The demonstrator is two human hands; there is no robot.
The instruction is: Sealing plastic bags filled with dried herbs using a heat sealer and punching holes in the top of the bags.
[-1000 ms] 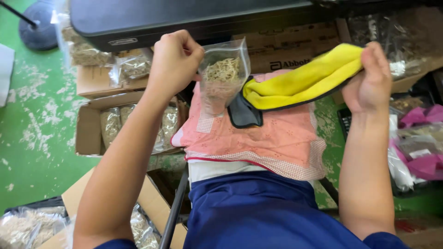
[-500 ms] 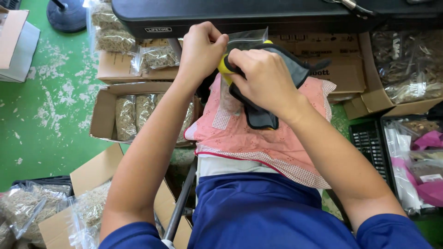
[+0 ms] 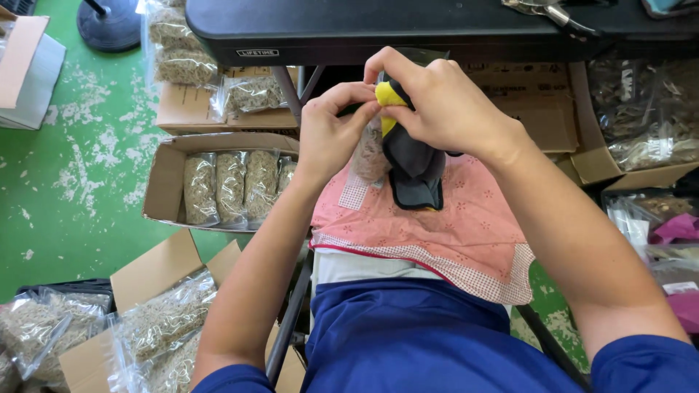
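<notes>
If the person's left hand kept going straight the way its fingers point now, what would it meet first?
Probably the right hand: the left hand points right, its fingertips already touching the yellow-and-dark-grey cloth held between both hands.

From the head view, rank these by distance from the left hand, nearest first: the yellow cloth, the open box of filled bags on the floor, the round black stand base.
1. yellow cloth, pinched at the left hand's fingertips.
2. open box of filled bags, on the floor to its left.
3. round black stand base, far upper left corner.

A black table (image 3: 437,29) stands over a green floor (image 3: 73,211), where an open cardboard box (image 3: 164,182) holds four clear bags of dried herbs (image 3: 229,185), with more such boxes around and a pink patterned cloth (image 3: 466,225) on the lap.
</notes>
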